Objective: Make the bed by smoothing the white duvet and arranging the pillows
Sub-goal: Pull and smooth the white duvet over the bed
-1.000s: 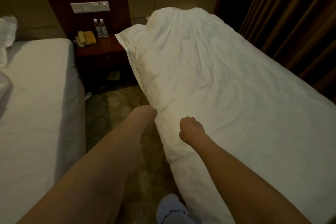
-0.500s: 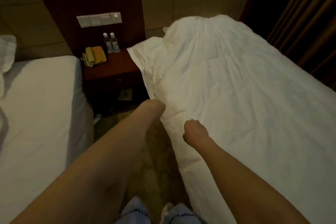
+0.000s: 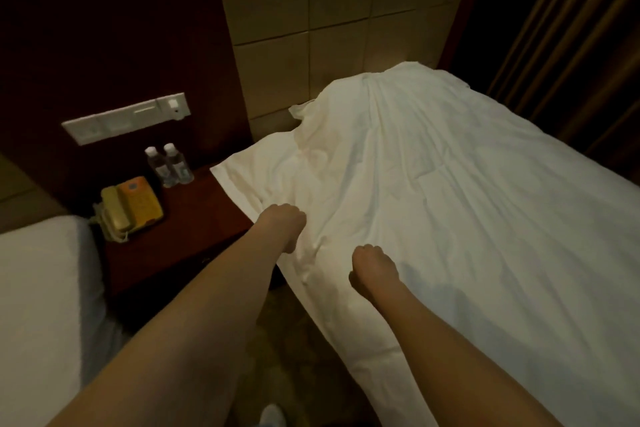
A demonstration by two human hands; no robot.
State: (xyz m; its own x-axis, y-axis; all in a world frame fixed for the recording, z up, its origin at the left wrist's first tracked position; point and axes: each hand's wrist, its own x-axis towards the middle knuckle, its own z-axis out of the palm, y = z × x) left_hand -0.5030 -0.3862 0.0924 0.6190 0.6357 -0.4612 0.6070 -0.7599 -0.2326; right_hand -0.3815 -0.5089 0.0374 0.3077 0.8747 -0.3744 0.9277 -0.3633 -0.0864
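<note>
The white duvet (image 3: 450, 204) lay spread over the bed on the person's right, rumpled and bunched into a hump at the headboard end, with its near corner flopped out over the bedside surface (image 3: 194, 236). The left hand (image 3: 282, 224) was curled tight on the duvet's side edge near that corner, and the right hand (image 3: 374, 267) was likewise closed on a fold of the same edge just beside it, both fists gripping cloth. The step in hand looked to be tugging and squaring the duvet along this side. No pillow showed plainly; the hump might hide one. The next move probably called for drawing the stray corner back onto the mattress, then sweeping flat palms over the creases toward the head.
</note>
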